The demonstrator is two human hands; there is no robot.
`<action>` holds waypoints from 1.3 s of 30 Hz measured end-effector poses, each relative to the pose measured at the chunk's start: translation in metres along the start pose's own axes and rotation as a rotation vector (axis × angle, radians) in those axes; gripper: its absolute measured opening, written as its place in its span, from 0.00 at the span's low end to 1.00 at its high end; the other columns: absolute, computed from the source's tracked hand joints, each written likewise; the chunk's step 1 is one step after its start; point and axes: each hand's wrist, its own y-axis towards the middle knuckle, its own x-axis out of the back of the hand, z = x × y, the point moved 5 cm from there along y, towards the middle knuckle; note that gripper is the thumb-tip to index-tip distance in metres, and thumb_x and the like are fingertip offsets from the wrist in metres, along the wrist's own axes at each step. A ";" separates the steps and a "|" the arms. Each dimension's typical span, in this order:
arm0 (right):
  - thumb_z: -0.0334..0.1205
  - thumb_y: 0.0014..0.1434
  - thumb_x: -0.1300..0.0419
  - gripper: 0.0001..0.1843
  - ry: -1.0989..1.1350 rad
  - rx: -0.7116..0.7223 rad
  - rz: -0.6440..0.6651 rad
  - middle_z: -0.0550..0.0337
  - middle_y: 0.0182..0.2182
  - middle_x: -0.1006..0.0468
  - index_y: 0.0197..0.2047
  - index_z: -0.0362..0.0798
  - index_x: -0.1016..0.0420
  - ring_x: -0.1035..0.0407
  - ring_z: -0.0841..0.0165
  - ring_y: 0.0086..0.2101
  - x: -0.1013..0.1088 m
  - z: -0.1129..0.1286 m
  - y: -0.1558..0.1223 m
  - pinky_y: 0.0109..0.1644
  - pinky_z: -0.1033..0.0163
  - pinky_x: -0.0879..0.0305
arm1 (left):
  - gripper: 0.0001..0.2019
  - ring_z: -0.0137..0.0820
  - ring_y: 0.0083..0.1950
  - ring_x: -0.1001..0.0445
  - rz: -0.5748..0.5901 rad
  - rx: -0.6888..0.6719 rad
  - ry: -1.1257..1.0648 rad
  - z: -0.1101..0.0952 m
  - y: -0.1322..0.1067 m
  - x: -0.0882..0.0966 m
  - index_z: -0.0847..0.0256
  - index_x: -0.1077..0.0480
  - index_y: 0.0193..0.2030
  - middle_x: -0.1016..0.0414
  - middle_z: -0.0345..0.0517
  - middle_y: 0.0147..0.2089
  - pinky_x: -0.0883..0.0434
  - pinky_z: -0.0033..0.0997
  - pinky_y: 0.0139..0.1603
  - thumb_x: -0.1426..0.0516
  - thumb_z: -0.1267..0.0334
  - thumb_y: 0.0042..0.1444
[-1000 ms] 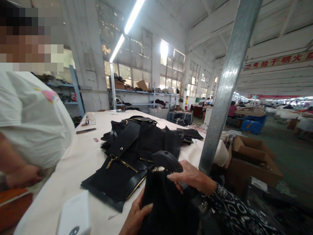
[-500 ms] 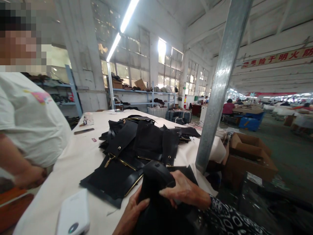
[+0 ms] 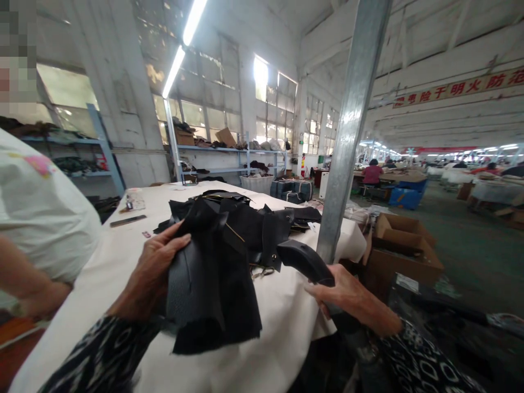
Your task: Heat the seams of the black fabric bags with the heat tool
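My left hand [image 3: 158,262] is closed on the upper edge of a black leather-and-fabric bag piece [image 3: 196,289], which hangs down above the near part of the table. In my right hand [image 3: 347,295] is a black curved hand tool [image 3: 305,259] with a rounded head pointing left; its exact kind is unclear. The tool is apart from the held piece. Behind both hands lies a heap of similar black bag pieces [image 3: 264,229], some with gold zips and metal rings. The held piece covers part of that heap.
A pale cloth covers the table [image 3: 282,322]. A metal post [image 3: 346,131] rises at its right edge, with open cardboard boxes [image 3: 403,256] beyond. Another person [image 3: 41,218] stands at the left. A flat dark bar [image 3: 127,220] lies on the far left of the table.
My left hand has lifted a bag piece up and leftward, away from the tool. My right hand has moved right with the tool. The view has shifted slightly right.
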 end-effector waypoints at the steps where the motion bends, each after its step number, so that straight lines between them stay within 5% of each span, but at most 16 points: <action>1: 0.49 0.56 0.41 0.18 0.003 -0.003 -0.004 0.61 0.16 0.29 0.26 0.42 0.33 0.35 0.73 0.18 0.001 -0.005 -0.002 0.22 0.71 0.39 | 0.28 0.23 0.23 0.29 -0.001 -0.083 0.067 -0.016 0.003 -0.002 0.62 0.36 0.60 0.20 0.44 0.36 0.30 0.21 0.23 0.42 0.67 0.50; 3: 0.47 0.56 0.41 0.17 -0.005 0.002 -0.016 0.61 0.16 0.29 0.25 0.42 0.33 0.36 0.74 0.18 0.005 -0.012 -0.008 0.23 0.71 0.39 | 0.26 0.29 0.34 0.24 0.003 -0.312 0.276 -0.047 0.006 -0.009 0.61 0.36 0.60 0.22 0.46 0.45 0.25 0.30 0.35 0.44 0.63 0.53; 5: 0.46 0.56 0.41 0.16 0.003 0.012 -0.017 0.62 0.16 0.29 0.25 0.42 0.33 0.36 0.74 0.18 0.009 -0.015 -0.014 0.22 0.70 0.39 | 0.23 0.37 0.51 0.27 0.034 -0.539 0.523 -0.069 0.007 -0.022 0.62 0.34 0.58 0.26 0.47 0.54 0.31 0.43 0.56 0.46 0.62 0.55; 8: 0.46 0.56 0.41 0.15 0.033 0.009 -0.010 0.63 0.16 0.29 0.28 0.42 0.33 0.35 0.72 0.18 0.014 -0.019 -0.027 0.22 0.70 0.39 | 0.23 0.38 0.58 0.32 0.221 -0.686 0.823 -0.064 0.010 -0.054 0.62 0.35 0.60 0.30 0.47 0.58 0.40 0.46 0.64 0.50 0.66 0.57; 11: 0.45 0.57 0.41 0.15 0.022 -0.010 -0.014 0.62 0.16 0.28 0.29 0.41 0.33 0.35 0.73 0.18 0.015 -0.027 -0.041 0.23 0.71 0.40 | 0.26 0.33 0.52 0.28 0.559 -0.761 1.054 -0.009 -0.002 -0.090 0.64 0.40 0.63 0.28 0.51 0.54 0.33 0.36 0.56 0.54 0.72 0.57; 14: 0.45 0.57 0.41 0.14 0.005 -0.055 0.004 0.61 0.16 0.27 0.30 0.41 0.33 0.34 0.72 0.17 0.012 -0.040 -0.054 0.22 0.71 0.40 | 0.30 0.30 0.37 0.25 0.762 -0.721 1.137 0.078 -0.033 -0.104 0.60 0.36 0.60 0.24 0.47 0.39 0.28 0.29 0.42 0.54 0.80 0.50; 17: 0.43 0.57 0.41 0.12 -0.047 -0.087 0.029 0.62 0.16 0.27 0.31 0.42 0.33 0.33 0.71 0.18 0.006 -0.050 -0.062 0.23 0.71 0.39 | 0.26 0.37 0.49 0.26 0.826 -0.769 1.217 0.158 -0.084 -0.100 0.61 0.34 0.58 0.26 0.53 0.51 0.28 0.37 0.49 0.53 0.78 0.53; 20: 0.42 0.57 0.41 0.10 -0.042 -0.122 0.099 0.64 0.16 0.28 0.33 0.43 0.31 0.33 0.72 0.19 -0.005 -0.056 -0.065 0.23 0.71 0.39 | 0.25 0.41 0.52 0.28 0.641 -0.862 1.328 0.198 -0.123 -0.084 0.62 0.35 0.58 0.28 0.55 0.53 0.28 0.42 0.50 0.51 0.77 0.53; 25: 0.39 0.57 0.42 0.09 0.037 -0.201 0.181 0.66 0.19 0.31 0.36 0.42 0.30 0.35 0.75 0.19 -0.027 -0.056 -0.063 0.21 0.74 0.42 | 0.20 0.41 0.54 0.29 0.487 -0.991 1.291 0.210 -0.137 -0.050 0.61 0.31 0.53 0.29 0.53 0.54 0.26 0.39 0.50 0.42 0.66 0.51; 30: 0.37 0.53 0.41 0.06 0.073 -0.253 0.248 0.67 0.17 0.33 0.33 0.42 0.31 0.37 0.76 0.17 -0.051 -0.053 -0.049 0.18 0.75 0.43 | 0.25 0.38 0.59 0.33 0.475 -1.092 1.274 0.224 -0.131 -0.029 0.55 0.36 0.60 0.34 0.47 0.62 0.26 0.36 0.52 0.44 0.58 0.54; 39: 0.38 0.50 0.42 0.07 -0.015 -0.306 0.283 0.64 0.15 0.32 0.27 0.42 0.32 0.37 0.74 0.16 -0.083 -0.075 0.002 0.17 0.72 0.40 | 0.23 0.40 0.58 0.31 0.459 -1.175 1.229 0.219 -0.131 -0.029 0.56 0.34 0.59 0.33 0.49 0.61 0.24 0.35 0.48 0.45 0.57 0.55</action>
